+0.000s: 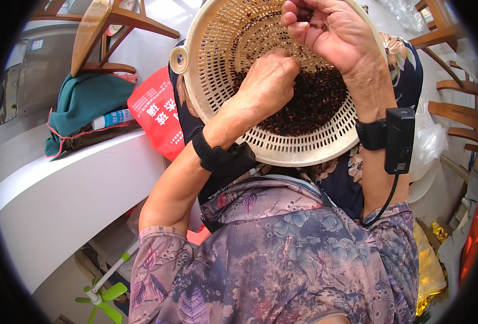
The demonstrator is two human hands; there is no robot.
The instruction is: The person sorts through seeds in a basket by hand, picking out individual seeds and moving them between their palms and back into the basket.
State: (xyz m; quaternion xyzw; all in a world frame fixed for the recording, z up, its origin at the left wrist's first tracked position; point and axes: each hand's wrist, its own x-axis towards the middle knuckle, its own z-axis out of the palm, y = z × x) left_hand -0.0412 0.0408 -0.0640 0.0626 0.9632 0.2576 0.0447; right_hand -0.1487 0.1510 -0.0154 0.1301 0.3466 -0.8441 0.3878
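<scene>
A round, cream plastic basket (pixel 218 101) with slotted walls rests on my lap. Small dark red-brown dried pieces (pixel 303 105), perhaps peppercorns or berries, lie heaped in its near part, with others scattered up the far wall. My left hand (pixel 267 81) is over the basket, its fingers curled down above the heap; whether they pinch anything is hidden. Palm up and cupped, my right hand (pixel 328 32) holds some of the dark pieces at the basket's far right. Black straps circle both wrists, and a black device (pixel 400 141) is fixed at the right one.
A red bag (pixel 154 117) lies left of the basket, beside a white ledge (pixel 81 170) bearing a green cloth (pixel 85 101) and a white-and-blue tube (pixel 111 119). Wooden chairs (pixel 142 24) stand beyond; clear plastic bags (pixel 427 137) are at the right.
</scene>
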